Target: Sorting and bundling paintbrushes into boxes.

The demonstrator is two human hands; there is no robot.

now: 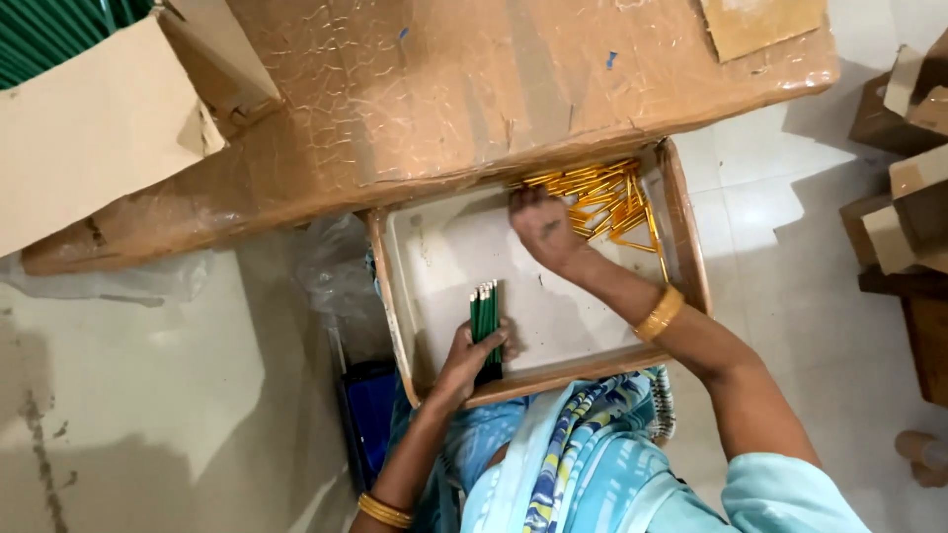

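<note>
Head view: a tape-wrapped cardboard table [444, 109] stands on a pale tiled floor [780, 207], boxes [904, 188] alongside. Over a tray [449, 257], the left hand [472, 357] grasps green pencils [485, 321]; the right hand [543, 227] reaches the gold pencils [607, 197], its grip unclear.

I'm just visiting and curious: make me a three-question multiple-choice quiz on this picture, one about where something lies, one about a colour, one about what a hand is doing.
1. Where does the pile of yellow pencils lie?
A. On the floor
B. In the tray's far corner
C. In the cardboard box

2. What colour are the pencils in the left hand?
A. Green
B. Red
C. Blue

3. What is the right hand doing?
A. Resting in the lap
B. Reaching into the yellow pile
C. Holding a box

Answers: 1 B, the pile sits inside the wooden tray under the table edge; 2 A, the green bundle stands in its grip; 3 B, its fingers touch the pile.
</note>
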